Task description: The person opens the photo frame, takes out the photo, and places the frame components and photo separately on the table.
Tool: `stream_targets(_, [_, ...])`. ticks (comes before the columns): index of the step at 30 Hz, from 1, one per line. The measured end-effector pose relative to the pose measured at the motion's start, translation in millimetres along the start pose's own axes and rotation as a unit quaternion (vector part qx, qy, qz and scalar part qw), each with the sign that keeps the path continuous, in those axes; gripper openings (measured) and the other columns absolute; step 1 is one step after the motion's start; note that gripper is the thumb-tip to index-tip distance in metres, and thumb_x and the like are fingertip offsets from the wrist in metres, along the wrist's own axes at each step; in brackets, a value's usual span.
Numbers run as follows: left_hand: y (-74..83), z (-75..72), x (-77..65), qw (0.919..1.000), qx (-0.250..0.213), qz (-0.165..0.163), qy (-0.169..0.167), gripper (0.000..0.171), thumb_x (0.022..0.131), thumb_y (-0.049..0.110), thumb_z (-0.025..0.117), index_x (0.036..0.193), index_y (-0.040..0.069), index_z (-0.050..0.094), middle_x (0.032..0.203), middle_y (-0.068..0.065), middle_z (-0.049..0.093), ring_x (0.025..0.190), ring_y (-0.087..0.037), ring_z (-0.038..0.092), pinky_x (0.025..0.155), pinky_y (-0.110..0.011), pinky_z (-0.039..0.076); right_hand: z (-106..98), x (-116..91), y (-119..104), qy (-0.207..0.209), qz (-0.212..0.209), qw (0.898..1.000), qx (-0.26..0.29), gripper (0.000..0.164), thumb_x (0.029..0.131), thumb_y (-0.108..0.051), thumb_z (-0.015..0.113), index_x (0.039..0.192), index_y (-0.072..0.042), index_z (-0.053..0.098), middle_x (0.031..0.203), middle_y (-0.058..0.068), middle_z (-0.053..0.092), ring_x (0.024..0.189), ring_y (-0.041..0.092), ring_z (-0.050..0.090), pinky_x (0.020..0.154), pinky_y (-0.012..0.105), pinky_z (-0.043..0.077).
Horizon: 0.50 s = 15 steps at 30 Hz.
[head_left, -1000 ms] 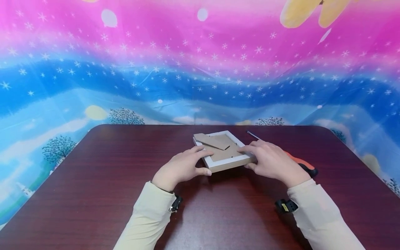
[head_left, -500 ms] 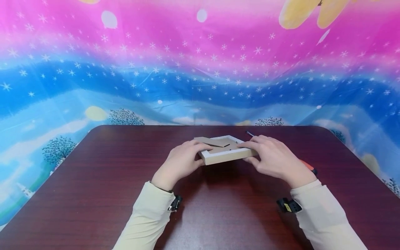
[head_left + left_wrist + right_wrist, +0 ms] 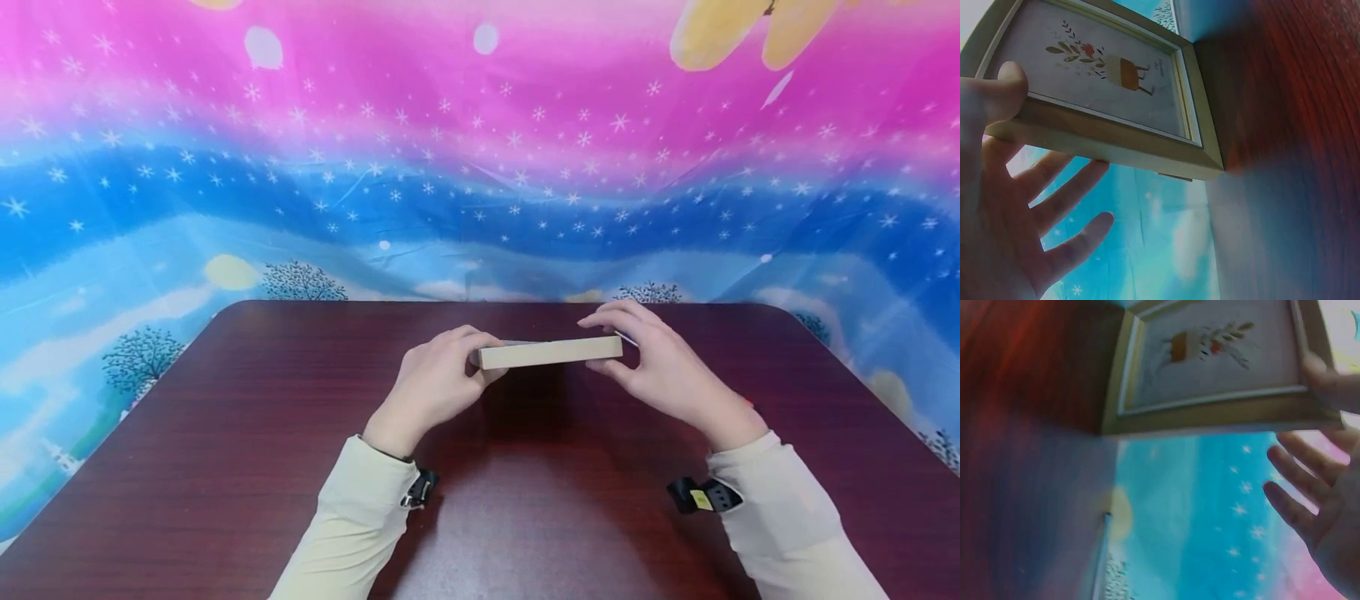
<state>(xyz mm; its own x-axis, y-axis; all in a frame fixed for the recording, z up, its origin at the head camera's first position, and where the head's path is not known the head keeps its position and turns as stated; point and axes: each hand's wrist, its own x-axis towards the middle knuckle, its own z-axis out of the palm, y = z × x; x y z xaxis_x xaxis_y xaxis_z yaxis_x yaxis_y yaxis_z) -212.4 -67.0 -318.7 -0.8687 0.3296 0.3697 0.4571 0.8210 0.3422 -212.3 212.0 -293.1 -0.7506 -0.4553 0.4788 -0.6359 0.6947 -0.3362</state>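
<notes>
A pale wooden picture frame (image 3: 551,353) is held up over the table, its near side edge facing the head camera. My left hand (image 3: 438,375) grips its left end, thumb on the front and fingers behind; the lower fingers spread apart in the left wrist view. Under glass, the front (image 3: 1100,69) shows a plant print. At the other end, my right hand (image 3: 660,367) has its fingers raised above the frame and its thumb by the lower edge. In the right wrist view, that thumb (image 3: 1325,381) overlaps the frame's corner. The frame's back is hidden.
A screwdriver lies behind my right hand; only its thin shaft (image 3: 626,337) and a bit of orange handle (image 3: 748,402) show. The dark reddish wooden table (image 3: 247,433) ends at a patterned backdrop cloth (image 3: 450,167).
The frame has tilted and risen, so its back with the stand has gone out of the head view. My right fingers, which lay on the back, have lifted off it.
</notes>
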Motion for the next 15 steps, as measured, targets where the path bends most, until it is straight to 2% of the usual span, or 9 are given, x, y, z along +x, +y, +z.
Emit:
stream_targets(2, [-0.4,-0.4,-0.1,1.0000,-0.006,-0.004,0.002,0.022,0.088,0.033,0.071,0.110,0.035,0.072,0.093,0.019,0.061,0.077,-0.004,0.053,0.063,-0.033,0.047,6.3,1.8,1.8,-0.003,0.023,0.999,0.048,0.048,0.079,0.000,0.081,0.122,-0.011,0.063,0.120,0.006,0.061,0.110,0.025,0.055,0.095,0.048,0.042])
stream_targets(5, [-1.6,-0.9,-0.4,0.9999,-0.011,-0.006,0.005,0.019,0.090,0.038,0.070,0.108,0.035,0.072,0.090,0.019,0.059,0.078,-0.006,0.055,0.064,-0.035,0.047,15.2,2.8,3.9,-0.016,0.076,0.992,0.102,0.046,0.083,0.000,0.078,0.124,-0.010,0.061,0.119,0.009,0.063,0.103,0.025,0.056,0.093,0.047,0.041])
stream_targets(8, [-2.3,-1.3,-0.4,0.9998,-0.015,-0.007,0.006,0.017,0.091,0.041,0.068,0.107,0.034,0.071,0.088,0.018,0.058,0.079,-0.007,0.056,0.065,-0.035,0.047,21.6,2.6,5.9,-0.027,0.119,0.984,0.128,0.044,0.087,-0.003,0.075,0.127,-0.009,0.060,0.124,0.014,0.063,0.111,0.030,0.056,0.095,0.051,0.040])
stream_targets(12, [-1.6,-2.6,0.2,0.9994,-0.032,-0.013,0.004,0.015,0.092,0.044,0.067,0.096,0.029,0.068,0.084,0.015,0.055,0.077,-0.008,0.053,0.064,-0.036,0.045,27.6,3.0,8.6,-0.031,0.136,0.980,0.142,0.039,0.089,-0.004,0.072,0.126,-0.001,0.062,0.121,0.018,0.065,0.116,0.035,0.056,0.097,0.055,0.041])
stream_targets(15, [-0.3,-4.1,0.6,0.9986,-0.048,-0.022,0.002,0.019,0.093,0.045,0.066,0.092,0.026,0.066,0.083,0.012,0.055,0.078,-0.010,0.052,0.066,-0.038,0.046,31.1,3.8,10.4,-0.036,0.133,0.978,0.158,0.030,0.091,-0.002,0.070,0.119,0.005,0.065,0.111,0.020,0.068,0.109,0.036,0.061,0.092,0.051,0.046])
